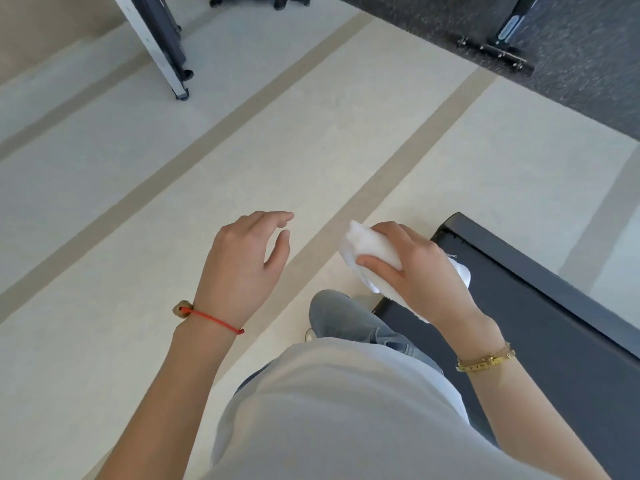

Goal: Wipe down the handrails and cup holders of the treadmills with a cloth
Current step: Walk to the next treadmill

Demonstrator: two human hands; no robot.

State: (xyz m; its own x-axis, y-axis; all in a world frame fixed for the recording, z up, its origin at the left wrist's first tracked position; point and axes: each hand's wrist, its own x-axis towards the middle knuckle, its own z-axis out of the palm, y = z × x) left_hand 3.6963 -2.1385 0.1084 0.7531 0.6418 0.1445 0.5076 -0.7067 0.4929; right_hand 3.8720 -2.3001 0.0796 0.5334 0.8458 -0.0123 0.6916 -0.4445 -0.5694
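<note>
Down at waist level, the right hand (420, 268) has a white cloth (372, 252) bunched up in it, fingers over the top and thumb curled underneath, so the cloth pokes out both sides of the fist. That hand hangs over the near end of a dark treadmill deck (540, 306), not touching it as far as I can see. Just beside it, the left hand (242, 261) floats free with fingers loose and slightly bent, holding nothing, well clear of the cloth. Red string bracelet (211, 318) on the left wrist, gold bangle (485, 362) on the right. Below is a grey shoe (343, 320) on the pale floor (138, 202) with tan stripes. Another machine's black frame (166, 43) sits up top left.
</note>
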